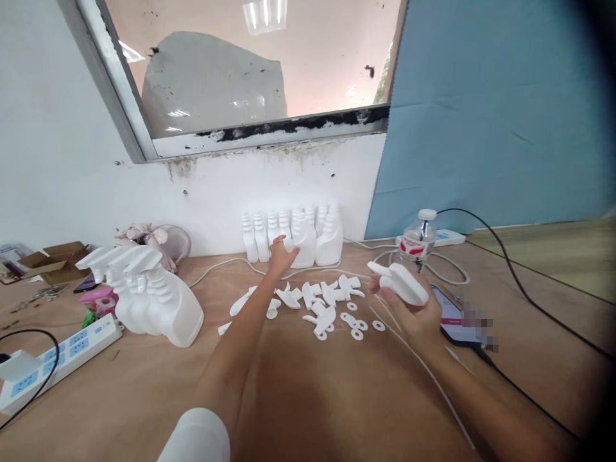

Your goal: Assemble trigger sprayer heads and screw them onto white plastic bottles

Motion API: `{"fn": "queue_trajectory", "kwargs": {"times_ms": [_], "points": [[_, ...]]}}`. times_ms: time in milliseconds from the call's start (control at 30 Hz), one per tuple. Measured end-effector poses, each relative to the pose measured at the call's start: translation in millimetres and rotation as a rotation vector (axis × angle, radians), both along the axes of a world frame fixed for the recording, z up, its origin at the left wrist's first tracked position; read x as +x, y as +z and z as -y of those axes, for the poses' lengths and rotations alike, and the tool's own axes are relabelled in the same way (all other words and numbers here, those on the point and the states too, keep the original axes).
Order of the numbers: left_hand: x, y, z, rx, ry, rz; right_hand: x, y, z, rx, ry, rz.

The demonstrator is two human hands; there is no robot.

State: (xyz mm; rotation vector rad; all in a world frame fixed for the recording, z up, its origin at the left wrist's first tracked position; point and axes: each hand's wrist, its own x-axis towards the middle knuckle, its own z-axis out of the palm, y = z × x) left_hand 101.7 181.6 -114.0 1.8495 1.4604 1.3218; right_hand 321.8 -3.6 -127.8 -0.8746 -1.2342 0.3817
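bottles line the table's back edge, left hand close.

Brown table: white bottles, sprayer heads, power strip, phone.

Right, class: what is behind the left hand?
Behind the left hand, white spray bottles without trigger heads stand before the wall; the hand hides parts of some lower bodies.

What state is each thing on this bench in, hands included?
Left hand: fingers spread, at the bare bottles
Right hand: closed on a spray head
Bare bottles: standing, without heads
Bottles at left: heads on
Loose spray heads: scattered, lying
Drink bottle: upright, capped
Phone: screen lit, cable attached
Cardboard box: flaps open
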Motion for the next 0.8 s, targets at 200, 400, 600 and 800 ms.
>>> {"fn": "queue_trajectory", "kwargs": {"times_ms": [200, 400, 600, 800], "points": [[12, -25.3, -19, 0.011, 0.046, -0.102, 11, 22.5, -9, 0.046, 0.125, -0.313], [-16, -13.4, 9, 0.173, 0.058, -0.249, 28, 40.0, -9, 0.145, 0.233, -0.490], [-58, -7.5, 49, 0.267, 0.102, -0.370, 22, 56.7, 5, 0.225, 0.214, -0.475], [-79, -9.0, 68, 0.302, 0.154, -0.374, 13, 53.7, 9, 0.218, 0.239, -0.442]]}}
